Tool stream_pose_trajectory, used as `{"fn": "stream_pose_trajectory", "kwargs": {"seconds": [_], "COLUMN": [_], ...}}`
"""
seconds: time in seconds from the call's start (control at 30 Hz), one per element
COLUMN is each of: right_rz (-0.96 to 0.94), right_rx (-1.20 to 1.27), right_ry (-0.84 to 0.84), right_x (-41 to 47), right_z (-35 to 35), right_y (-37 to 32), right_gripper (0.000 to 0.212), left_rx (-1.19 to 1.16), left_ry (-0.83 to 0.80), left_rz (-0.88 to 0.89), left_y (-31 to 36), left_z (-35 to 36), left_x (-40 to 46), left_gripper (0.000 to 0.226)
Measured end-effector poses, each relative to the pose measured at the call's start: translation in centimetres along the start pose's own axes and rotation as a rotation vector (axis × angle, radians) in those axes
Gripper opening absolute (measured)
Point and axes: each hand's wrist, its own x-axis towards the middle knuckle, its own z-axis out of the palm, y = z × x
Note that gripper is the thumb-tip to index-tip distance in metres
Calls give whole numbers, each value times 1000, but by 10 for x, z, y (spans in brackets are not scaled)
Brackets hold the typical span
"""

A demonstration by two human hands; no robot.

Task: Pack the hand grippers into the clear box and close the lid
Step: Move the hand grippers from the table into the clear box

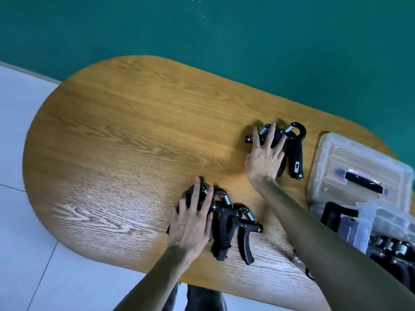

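Note:
Near the table's front edge lies a cluster of black hand grippers with steel springs. My left hand lies flat on its left part, fingers spread, not curled round anything. Further back sits a second cluster of black hand grippers; my right hand rests on it with fingers apart. The clear box stands at the right edge, lidless, with several more hand grippers inside. Its clear lid, with a black handle, lies flat on the table behind the box.
The oval wooden table stands against a teal wall, with pale floor tiles to the left and front. My right forearm crosses in front of the box. A small dark object lies half hidden under that forearm.

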Motion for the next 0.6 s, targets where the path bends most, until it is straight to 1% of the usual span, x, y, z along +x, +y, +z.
{"fn": "stream_pose_trajectory", "kwargs": {"seconds": [0.07,0.2,0.43,0.53,0.6], "right_rz": [-13,-31,-100,-99,-70], "right_rx": [-13,-14,35,30,57], "right_ry": [12,29,95,97,110], "right_x": [0,-2,-34,-64,-89], "right_z": [1,-3,-43,-66,-84], "right_y": [1,5,2,2,4], "right_gripper": [85,79,77,77,77], "left_rx": [26,82,133,111,113], "left_ry": [-29,-129,-150,-95,0], "left_rz": [0,-1,-41,-46,-29], "left_y": [-2,-2,0,6,16], "left_z": [-4,-9,-38,-61,-81], "left_x": [2,7,-6,-9,-6], "left_gripper": [79,86,85,82,84]}}
